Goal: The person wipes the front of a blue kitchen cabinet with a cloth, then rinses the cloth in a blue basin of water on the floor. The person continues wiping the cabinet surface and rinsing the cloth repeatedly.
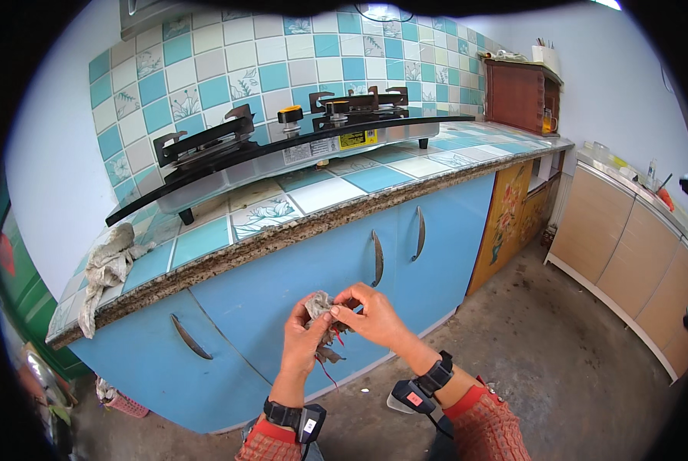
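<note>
My left hand (304, 338) and my right hand (367, 311) are together in front of the blue cabinet doors, both pinching a small crumpled grey rag (318, 305) with red threads hanging below it. The rag is held between the fingertips of both hands at chest height. Each wrist wears a black band with a small device. The sleeves are red and patterned.
A tiled counter (336, 192) carries a black two-burner gas stove (298, 134). A dirty cloth (107, 265) lies at the counter's left end. Blue cabinet doors (405, 253) with curved handles stand below. A wooden box (520, 96) sits at the far right, beige cabinets (628, 253) beyond.
</note>
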`<state>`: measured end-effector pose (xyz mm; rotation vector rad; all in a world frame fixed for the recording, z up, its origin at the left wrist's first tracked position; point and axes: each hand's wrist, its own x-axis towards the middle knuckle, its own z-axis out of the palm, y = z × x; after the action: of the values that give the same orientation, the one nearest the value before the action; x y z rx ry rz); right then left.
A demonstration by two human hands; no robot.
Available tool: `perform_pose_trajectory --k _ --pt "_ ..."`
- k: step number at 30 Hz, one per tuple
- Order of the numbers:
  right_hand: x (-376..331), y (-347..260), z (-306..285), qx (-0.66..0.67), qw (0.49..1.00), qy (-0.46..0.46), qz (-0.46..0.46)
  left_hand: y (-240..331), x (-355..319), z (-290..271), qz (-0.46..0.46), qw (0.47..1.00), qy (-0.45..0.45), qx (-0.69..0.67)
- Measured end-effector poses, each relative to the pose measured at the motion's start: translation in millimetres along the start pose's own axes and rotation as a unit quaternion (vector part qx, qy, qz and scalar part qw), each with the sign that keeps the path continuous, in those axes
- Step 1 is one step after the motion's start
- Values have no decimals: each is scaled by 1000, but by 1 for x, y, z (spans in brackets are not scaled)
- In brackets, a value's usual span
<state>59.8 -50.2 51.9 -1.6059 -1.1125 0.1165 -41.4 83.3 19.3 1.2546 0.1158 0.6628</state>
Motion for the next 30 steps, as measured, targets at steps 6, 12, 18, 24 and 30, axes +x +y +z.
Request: perform_pose_trajectory --k 6,12,18,24,30 --pt "-2 6 10 -51 991 100 -71 -3 -3 3 -43 998 -34 21" --pt "4 11 8 -33 979 202 -20 -5 -4 3 -37 998 -45 20" --pt "8 34 2 172 962 197 74 -1 -3 -2 -43 996 -72 18" --pt "14 35 -2 41 966 257 -7 -1 -5 3 -73 995 -73 -19" --pt "2 2 -13 -64 989 75 -107 -3 1 -3 -45 997 -29 -56"
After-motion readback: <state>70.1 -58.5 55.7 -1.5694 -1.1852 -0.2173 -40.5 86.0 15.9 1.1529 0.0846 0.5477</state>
